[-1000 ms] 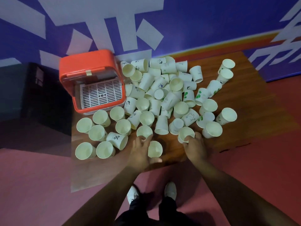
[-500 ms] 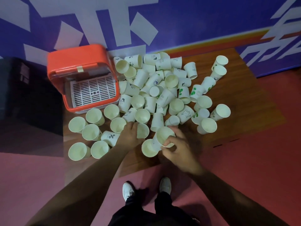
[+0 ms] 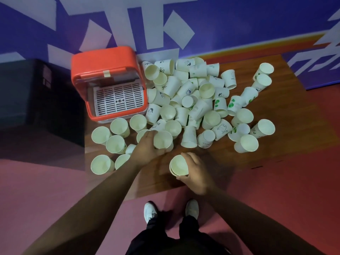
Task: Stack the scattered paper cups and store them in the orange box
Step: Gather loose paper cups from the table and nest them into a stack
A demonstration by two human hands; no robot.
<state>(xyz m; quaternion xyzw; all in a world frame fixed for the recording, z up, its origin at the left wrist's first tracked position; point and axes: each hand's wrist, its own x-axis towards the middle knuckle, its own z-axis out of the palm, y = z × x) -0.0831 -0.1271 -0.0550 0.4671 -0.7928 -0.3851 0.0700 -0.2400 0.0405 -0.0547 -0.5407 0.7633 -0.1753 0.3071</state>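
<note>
1. The left grip [image 3: 147, 150] is curled round a single white paper cup [image 3: 162, 139], with the thumb over its far side and the fingers tucked beneath. The cup's mouth faces the camera. It sits at the near edge of the heap, and I cannot tell whether it is lifted clear of the desk.
2. The right grip [image 3: 197, 174] is wrapped round a short nested stack of white paper cups [image 3: 178, 165]. Two rims show, one inside the other. The stack lies against the thumb side of the palm, mouth toward the camera, above the near part of the desk and apart from the single cup.
3. A dense heap of scattered white paper cups [image 3: 193, 100] covers the middle of the brown wooden desk [image 3: 287, 142]. Most lie on their sides across one another. Several carry small cartoon prints or green marks.
4. A looser group of plain cups [image 3: 117, 144] lies at the near left corner, just beside the left forearm.
5. The orange plastic box [image 3: 103, 59] stands at the far left corner of the desk with its opening toward the camera and a white slotted tray [image 3: 118, 100] visible inside. Cups from the heap touch its right side and front edge.
6. A pair of white shoes [image 3: 150, 211] stands on the red floor [image 3: 294, 199] below the desk.
</note>
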